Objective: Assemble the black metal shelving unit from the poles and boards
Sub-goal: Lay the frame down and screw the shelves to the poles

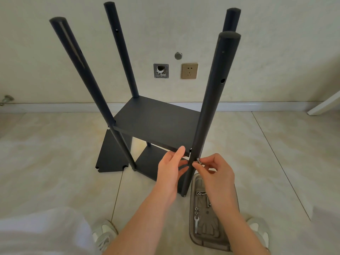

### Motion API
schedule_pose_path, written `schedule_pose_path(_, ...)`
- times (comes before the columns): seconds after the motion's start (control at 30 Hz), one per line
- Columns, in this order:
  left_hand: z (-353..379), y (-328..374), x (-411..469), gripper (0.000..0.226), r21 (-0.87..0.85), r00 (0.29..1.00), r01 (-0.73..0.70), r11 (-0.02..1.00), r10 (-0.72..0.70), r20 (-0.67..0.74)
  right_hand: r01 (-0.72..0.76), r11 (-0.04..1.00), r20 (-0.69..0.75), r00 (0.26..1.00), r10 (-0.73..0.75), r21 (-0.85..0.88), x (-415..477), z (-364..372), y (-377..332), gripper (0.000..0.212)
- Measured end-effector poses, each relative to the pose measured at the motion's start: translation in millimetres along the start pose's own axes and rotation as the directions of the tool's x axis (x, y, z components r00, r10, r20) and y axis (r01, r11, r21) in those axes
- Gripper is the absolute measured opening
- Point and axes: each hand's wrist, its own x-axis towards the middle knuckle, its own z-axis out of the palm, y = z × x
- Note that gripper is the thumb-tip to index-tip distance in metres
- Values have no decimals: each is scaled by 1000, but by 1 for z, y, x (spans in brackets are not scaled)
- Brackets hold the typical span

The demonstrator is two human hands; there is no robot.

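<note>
**A:** Between the two hands: front right pole (207,115), upright, foot on the floor tile.

**B:** And the right hand (215,173)?

**A:** Pinches a small silver screw (198,160) between thumb and forefinger, pressed to that pole's side, just below the board corner. Seated in a hole or not: cannot tell.

**B:** Left hand (171,168)?

**A:** Spread, fingers straight. Thumb tip against the front edge of the middle board (156,124), fingertips reaching under it toward the pole. Grips nothing.

**B:** Rest of the shelving unit?

**A:** Beyond both hands. Front left pole (86,76), back left pole (121,50) and back right pole (231,20), all standing through the middle board. Below the left fingers, down near the floor: lower board (147,166).

**B:** Anything loose?

**A:** Well left of the left hand: spare board (112,153), flat on the tile, partly under the unit. Beneath the right wrist: grey tray (211,232) on the floor, holding washers (198,193) and a small wrench (196,224).
</note>
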Motion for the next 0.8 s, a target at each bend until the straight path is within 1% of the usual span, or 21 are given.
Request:
schedule_pose_path(0.13,4,1,2,18,-36,1000,20,999,-19,18,23,1000,-14,1000,-23,10,3,1,3,15)
schedule_pose_path(0.23,7,2,5,29,-65,998,58,996,-56,41,37,999,-24,999,-37,24,6,2,6,17)
schedule_pose_path(0.3,9,0,8,34,-19,996,82,996,-81,31,36,999,-32,999,-35,18,7,3,8,18)
schedule_pose_path(0.57,12,-4,15,33,26,996,87,996,-87,22,25,999,-43,999,-25,20,10,6,10,19)
schedule_pose_path(0.67,12,-6,16,26,4,996,85,996,-85,26,24,999,-46,999,-23,23,12,7,10,17)
schedule_pose_path(0.8,10,-6,15,29,-8,995,89,996,-89,38,41,999,-44,998,-40,20,14,7,9,19)
